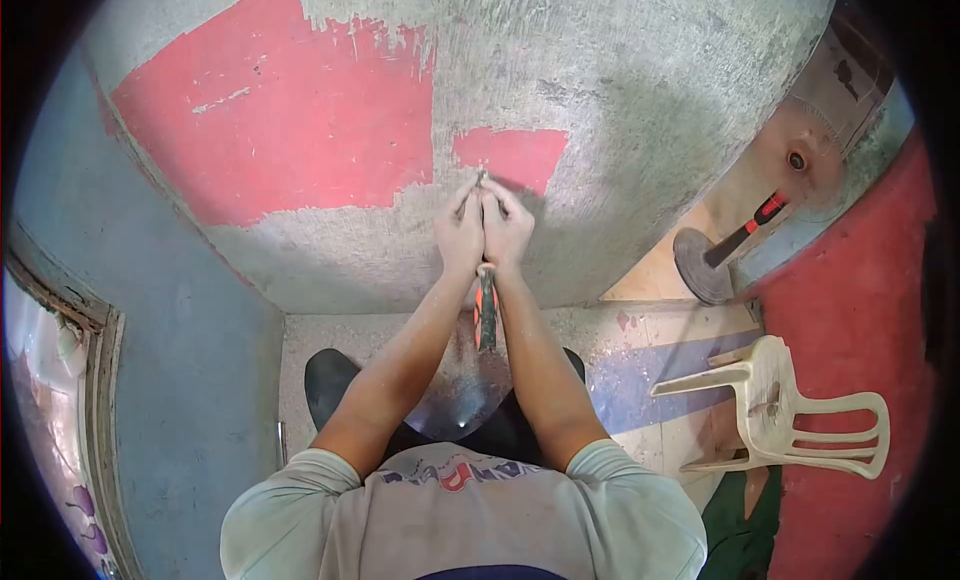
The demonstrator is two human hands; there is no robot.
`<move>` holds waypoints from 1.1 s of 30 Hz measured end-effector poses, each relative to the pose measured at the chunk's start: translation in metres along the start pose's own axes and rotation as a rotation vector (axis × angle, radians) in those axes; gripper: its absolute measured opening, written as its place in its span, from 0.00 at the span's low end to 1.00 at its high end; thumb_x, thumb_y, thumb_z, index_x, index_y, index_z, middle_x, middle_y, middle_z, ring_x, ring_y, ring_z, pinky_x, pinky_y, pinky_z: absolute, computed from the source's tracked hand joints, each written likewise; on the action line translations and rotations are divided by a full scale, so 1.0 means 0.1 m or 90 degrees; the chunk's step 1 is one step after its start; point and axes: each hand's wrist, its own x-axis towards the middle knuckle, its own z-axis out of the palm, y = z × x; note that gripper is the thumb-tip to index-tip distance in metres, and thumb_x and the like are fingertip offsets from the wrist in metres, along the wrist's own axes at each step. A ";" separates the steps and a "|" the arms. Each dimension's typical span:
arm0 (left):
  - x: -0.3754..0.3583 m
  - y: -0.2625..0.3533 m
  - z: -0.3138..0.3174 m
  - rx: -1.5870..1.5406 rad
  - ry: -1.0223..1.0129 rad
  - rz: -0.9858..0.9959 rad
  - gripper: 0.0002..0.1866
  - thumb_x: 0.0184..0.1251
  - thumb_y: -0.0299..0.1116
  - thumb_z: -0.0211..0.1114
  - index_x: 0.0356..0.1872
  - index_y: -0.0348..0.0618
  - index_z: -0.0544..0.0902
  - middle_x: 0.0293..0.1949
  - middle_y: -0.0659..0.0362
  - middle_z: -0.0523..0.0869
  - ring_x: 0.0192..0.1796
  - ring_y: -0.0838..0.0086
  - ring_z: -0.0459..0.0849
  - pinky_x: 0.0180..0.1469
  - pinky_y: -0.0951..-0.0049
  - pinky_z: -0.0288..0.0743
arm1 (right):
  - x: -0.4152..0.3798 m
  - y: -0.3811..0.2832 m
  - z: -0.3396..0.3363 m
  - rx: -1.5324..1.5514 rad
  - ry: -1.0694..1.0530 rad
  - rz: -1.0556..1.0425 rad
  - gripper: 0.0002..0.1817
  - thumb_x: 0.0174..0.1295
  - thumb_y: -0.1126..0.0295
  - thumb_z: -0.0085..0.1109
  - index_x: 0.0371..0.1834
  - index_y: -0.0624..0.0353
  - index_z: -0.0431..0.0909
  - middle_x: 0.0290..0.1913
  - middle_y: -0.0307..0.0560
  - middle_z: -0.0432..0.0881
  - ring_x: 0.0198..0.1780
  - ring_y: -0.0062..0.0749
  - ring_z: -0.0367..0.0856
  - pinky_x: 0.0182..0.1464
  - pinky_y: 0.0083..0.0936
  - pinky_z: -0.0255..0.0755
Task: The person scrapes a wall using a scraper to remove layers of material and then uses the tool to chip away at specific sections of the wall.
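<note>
Against the wall, my left hand [460,232] and my right hand [508,227] are side by side, palms facing, with fingers closed around the narrow front part of a tool. Its small dark tip [482,177] shows between the fingertips, at the lower edge of a small pink patch [515,152]. An orange and black handle [486,315] sticks out toward me between my wrists. The middle of the tool is hidden by my hands, so its shape cannot be made out.
Bare grey wall [600,70] surrounds a larger pink area [320,110]. At right are a round-based tool with a red and black handle [705,265] and a cream plastic chair [770,405] near a red wall. A blue wall [190,360] stands at left. Debris dots the floor [625,380].
</note>
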 end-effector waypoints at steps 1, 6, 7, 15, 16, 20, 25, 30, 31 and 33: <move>0.04 0.03 0.02 0.002 -0.002 -0.004 0.16 0.77 0.27 0.60 0.61 0.36 0.86 0.52 0.54 0.91 0.49 0.77 0.87 0.52 0.77 0.81 | 0.03 0.04 0.02 0.023 0.006 0.010 0.12 0.68 0.75 0.62 0.51 0.68 0.88 0.47 0.50 0.92 0.49 0.30 0.89 0.56 0.27 0.80; -0.05 -0.19 -0.12 0.062 -0.010 0.054 0.17 0.77 0.26 0.59 0.62 0.34 0.85 0.54 0.49 0.91 0.54 0.72 0.87 0.58 0.73 0.79 | -0.16 0.18 -0.01 0.023 -0.010 0.044 0.13 0.68 0.75 0.62 0.51 0.67 0.88 0.48 0.52 0.92 0.51 0.32 0.89 0.58 0.28 0.80; -0.12 -0.22 -0.14 0.024 -0.008 -0.001 0.17 0.77 0.26 0.59 0.62 0.34 0.85 0.54 0.49 0.91 0.55 0.71 0.87 0.59 0.73 0.79 | -0.21 0.30 -0.02 0.019 -0.013 0.048 0.13 0.67 0.75 0.62 0.52 0.67 0.88 0.48 0.53 0.92 0.51 0.32 0.89 0.58 0.28 0.80; 0.07 0.15 0.04 -0.003 -0.001 0.014 0.17 0.76 0.25 0.59 0.61 0.34 0.85 0.55 0.49 0.90 0.55 0.71 0.87 0.60 0.73 0.79 | 0.10 -0.06 0.07 0.096 0.002 0.050 0.13 0.68 0.76 0.62 0.52 0.68 0.88 0.48 0.50 0.92 0.47 0.26 0.88 0.53 0.24 0.81; 0.05 0.05 0.00 0.031 0.000 0.038 0.17 0.77 0.25 0.59 0.62 0.35 0.85 0.55 0.49 0.90 0.55 0.73 0.87 0.60 0.73 0.78 | 0.05 -0.07 0.03 0.019 -0.006 0.021 0.12 0.69 0.76 0.62 0.52 0.69 0.88 0.48 0.49 0.92 0.46 0.25 0.87 0.52 0.24 0.81; -0.13 -0.25 -0.13 0.007 0.003 -0.018 0.17 0.77 0.25 0.59 0.62 0.36 0.85 0.53 0.50 0.91 0.53 0.75 0.87 0.57 0.74 0.79 | -0.23 0.35 -0.01 0.000 -0.008 0.059 0.12 0.68 0.73 0.64 0.51 0.62 0.90 0.49 0.52 0.92 0.51 0.33 0.90 0.55 0.28 0.80; 0.05 0.00 -0.03 0.035 0.000 0.084 0.16 0.76 0.26 0.60 0.60 0.36 0.86 0.50 0.51 0.92 0.52 0.75 0.87 0.55 0.75 0.79 | 0.01 -0.06 0.02 -0.005 -0.017 0.040 0.13 0.68 0.77 0.62 0.53 0.67 0.88 0.46 0.48 0.92 0.48 0.23 0.87 0.52 0.23 0.80; 0.01 0.06 -0.03 0.091 -0.007 0.098 0.17 0.76 0.26 0.59 0.61 0.35 0.86 0.53 0.51 0.91 0.52 0.73 0.87 0.56 0.74 0.80 | -0.01 0.01 0.03 0.008 0.003 0.039 0.12 0.68 0.76 0.63 0.52 0.68 0.88 0.45 0.48 0.92 0.46 0.23 0.87 0.51 0.24 0.80; -0.05 -0.01 -0.06 0.073 -0.006 0.078 0.17 0.77 0.26 0.59 0.61 0.35 0.86 0.53 0.51 0.91 0.52 0.74 0.87 0.56 0.74 0.80 | -0.07 0.11 0.01 -0.008 0.004 0.041 0.12 0.68 0.76 0.64 0.51 0.68 0.88 0.45 0.48 0.92 0.46 0.23 0.87 0.50 0.24 0.80; -0.17 -0.16 -0.09 0.037 -0.007 0.031 0.17 0.77 0.26 0.59 0.61 0.35 0.86 0.52 0.51 0.91 0.52 0.74 0.88 0.55 0.74 0.80 | -0.20 0.28 -0.03 0.015 0.012 0.038 0.12 0.68 0.76 0.64 0.52 0.67 0.88 0.46 0.48 0.92 0.46 0.24 0.87 0.51 0.24 0.80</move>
